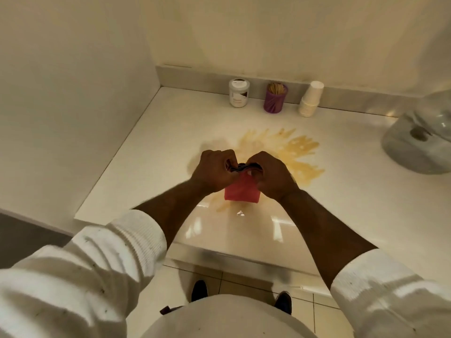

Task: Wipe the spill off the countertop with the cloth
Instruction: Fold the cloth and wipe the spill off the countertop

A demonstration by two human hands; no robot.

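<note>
White sleeves fill the lower frame, pushed up both forearms; torso and dark shoes over floor tiles sit below the worktop edge.

Worktop: pale, glossy, running into a wall corner at back-left. Metal sink at far right.

Spill: big tan-brown splash mid-worktop, streaks fanning away from the person and to the right, thinner smears trailing back toward the near edge.

Both hands meet over the spill's near-left part. Left hand and right hand are knuckles-up, wrists angled inward, fingers curled tight, pinching the top of a red cloth w/ a dark bunched edge between them. Cloth hangs down as a small folded block; whether its lower end touches the worktop is unclear. Both hands equally near it.

Key relation: most of the spill lies beyond and to the right of the cloth, so the wipe likely goes fwd and rightward; right hand is nearer that side.

Back wall, small items: white jar, purple holder of toothpicks, stack of paper cups, all well apart from the spill.
</note>
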